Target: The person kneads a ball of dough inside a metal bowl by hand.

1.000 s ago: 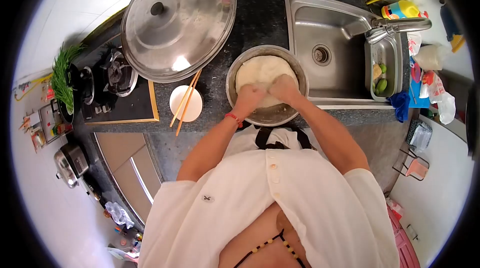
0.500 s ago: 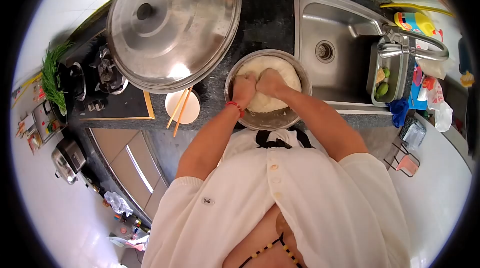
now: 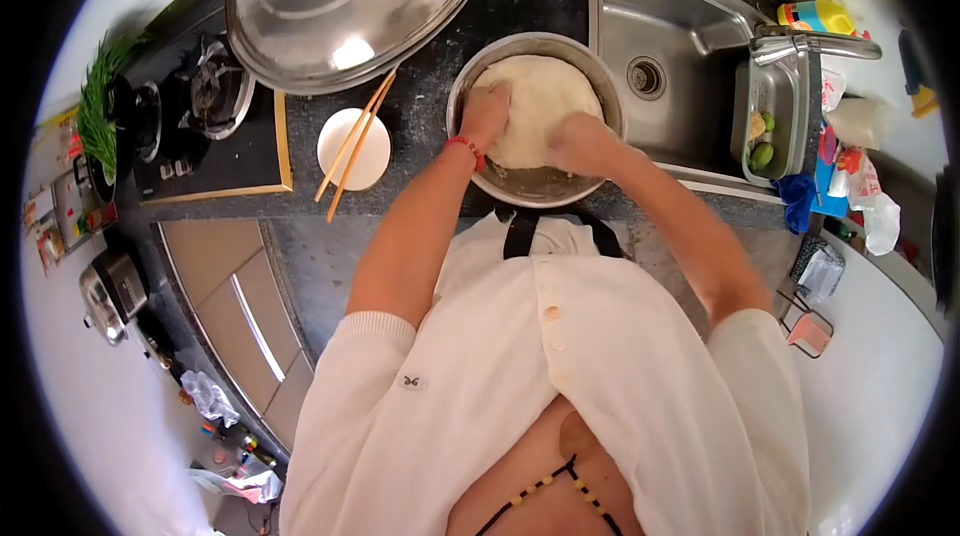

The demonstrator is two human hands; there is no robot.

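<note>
A round mass of pale dough [image 3: 541, 101] fills most of a metal bowl [image 3: 532, 198] on the dark counter. My left hand [image 3: 487, 114], with a red bracelet at the wrist, is closed against the dough's left edge, fingers curled into it. At the lower right edge of the dough, my right hand [image 3: 585, 144] is also curled, slightly blurred by motion, gripping the rim of the dough. Some fingertips are hidden behind the knuckles.
Left of the bowl, wooden chopsticks [image 3: 361, 144] lie across a white bowl [image 3: 372, 158]. A large metal lid [image 3: 350, 11] lies behind them. A gas stove [image 3: 215, 151] is farther left. The steel sink [image 3: 690, 66] adjoins on the right, with a metal container [image 3: 741, 101] holding green produce.
My hands were close together, pressing the dough's middle; now they have parted to its left and lower right edges. The dough looks rounder and smoother. The view has shifted.
</note>
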